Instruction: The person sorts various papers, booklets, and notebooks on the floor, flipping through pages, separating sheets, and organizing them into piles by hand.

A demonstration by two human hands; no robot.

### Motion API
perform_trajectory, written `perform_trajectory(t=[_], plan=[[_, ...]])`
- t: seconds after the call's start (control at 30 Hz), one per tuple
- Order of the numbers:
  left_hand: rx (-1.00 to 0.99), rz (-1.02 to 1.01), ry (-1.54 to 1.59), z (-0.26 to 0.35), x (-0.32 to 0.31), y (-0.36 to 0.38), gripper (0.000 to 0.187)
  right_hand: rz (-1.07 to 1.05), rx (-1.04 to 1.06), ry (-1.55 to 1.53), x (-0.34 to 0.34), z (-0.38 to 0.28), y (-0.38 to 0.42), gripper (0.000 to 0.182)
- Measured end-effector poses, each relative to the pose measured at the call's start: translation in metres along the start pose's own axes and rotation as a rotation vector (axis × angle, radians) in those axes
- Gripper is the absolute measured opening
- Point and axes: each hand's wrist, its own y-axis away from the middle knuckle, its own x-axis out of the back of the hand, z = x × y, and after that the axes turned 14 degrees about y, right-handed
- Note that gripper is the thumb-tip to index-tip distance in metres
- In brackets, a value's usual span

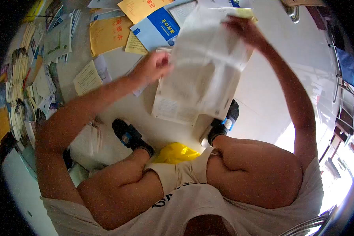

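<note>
A large white printed sheet (200, 78) spreads out in front of me, its upper part blurred by motion. My right hand (242, 31) pinches it near the upper right. At the sheet's left edge is my left hand (153, 66), its fingers curled; whether they hold the paper is too blurred to tell. Beyond the sheet lie a blue and white workbook (155, 25) and an orange-brown booklet (110, 35) with red characters.
Stacks of papers and books (21, 82) fill the left side. Loose pages (88, 78) lie on the pale floor (263, 98). A yellow bag (177, 153) sits between my legs. Metal racks (342, 114) stand at the far right.
</note>
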Motion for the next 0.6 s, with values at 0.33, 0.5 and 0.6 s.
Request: perform_trajectory(t=[0.33, 0.5, 0.6], plan=[[0.234, 0.165, -0.151, -0.123, -0.039, 0.085, 0.022, -0.288, -0.083, -0.059, -0.124, -0.103, 0.068, 0.034], [0.247, 0.310, -0.363, -0.145, -0.041, 0.080, 0.038, 0.092, -0.069, 0.131, -0.118, -0.095, 0.069, 0.032], [-0.100, 0.446, -0.654, -0.152, -0.043, 0.076, 0.056, 0.203, -0.302, 0.081, -0.130, -0.072, 0.096, 0.031]])
